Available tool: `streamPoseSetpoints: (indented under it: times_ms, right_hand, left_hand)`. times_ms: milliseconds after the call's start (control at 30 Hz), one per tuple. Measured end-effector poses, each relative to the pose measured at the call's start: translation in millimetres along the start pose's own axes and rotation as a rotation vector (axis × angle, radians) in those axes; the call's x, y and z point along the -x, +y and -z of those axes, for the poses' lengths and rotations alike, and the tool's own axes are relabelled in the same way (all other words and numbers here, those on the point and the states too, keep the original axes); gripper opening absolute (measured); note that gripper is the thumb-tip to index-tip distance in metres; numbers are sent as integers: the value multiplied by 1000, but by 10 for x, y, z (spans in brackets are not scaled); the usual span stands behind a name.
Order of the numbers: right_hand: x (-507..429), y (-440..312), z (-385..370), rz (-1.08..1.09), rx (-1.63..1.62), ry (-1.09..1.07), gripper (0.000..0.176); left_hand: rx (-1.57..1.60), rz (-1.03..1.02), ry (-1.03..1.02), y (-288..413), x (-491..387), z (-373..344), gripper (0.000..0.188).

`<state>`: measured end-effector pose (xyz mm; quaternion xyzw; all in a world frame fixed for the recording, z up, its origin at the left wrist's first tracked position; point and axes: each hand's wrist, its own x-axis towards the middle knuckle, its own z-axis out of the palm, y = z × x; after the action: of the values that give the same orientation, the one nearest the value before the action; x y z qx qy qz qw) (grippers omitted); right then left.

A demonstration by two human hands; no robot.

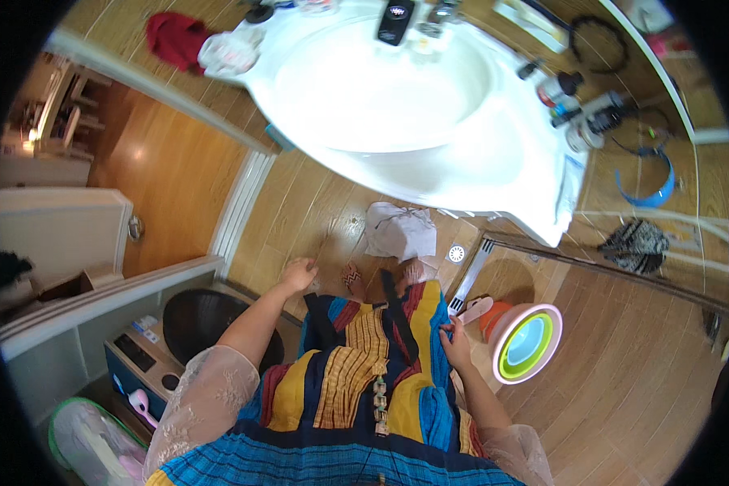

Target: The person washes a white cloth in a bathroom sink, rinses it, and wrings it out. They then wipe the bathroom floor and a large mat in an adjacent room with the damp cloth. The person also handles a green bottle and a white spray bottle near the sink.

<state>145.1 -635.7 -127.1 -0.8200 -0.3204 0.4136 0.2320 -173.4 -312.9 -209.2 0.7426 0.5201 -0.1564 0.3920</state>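
Note:
My left hand (299,275) hangs over the tiled floor, left of my striped skirt (364,340), with its fingers loosely curled and nothing seen in it. My right hand (455,345) is beside the skirt's right edge, its fingers a little apart; I see nothing held there. Just past its fingertips is a flat pink object (475,310), perhaps a slipper. Right of that hand stand nested plastic basins (557,346) in pink, green and blue. In front of my feet a light cloth (400,231) lies on the floor under the white washbasin (370,167).
Bottles (557,88) and a toothpaste-like tube (570,188) line the washbasin's right side. A floor drain (456,253) lies below it. At left are a doorway sill (243,200), a dark round bin-like tub (200,319) and a green-rimmed mesh basket (58,419).

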Motion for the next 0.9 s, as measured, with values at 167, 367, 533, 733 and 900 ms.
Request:
streamPoseSetpoints:
  times_ms: [167,367,533,733,900]
  right_hand:
    - [-458,-642,-108,140,63,-140,41]
    - [-1248,-978,-211,184,303,-496,33]
    - [-1371,-895,-92,216,289,-394,27]
    - [-1132,-966,-1,156,251,-473,29]
    - [-1669,-1419,-474,347,104,-382,35]
  left_hand:
    - [108,115,35,-338,156,-106,40]
    - [570,300,160,-708,972,-508,41]
    - [590,540,88,-1221,1418,-626,35]
    - [512,557,183,-1283,1173,-464,35]
    - [498,501,267,-951,806,-385,34]
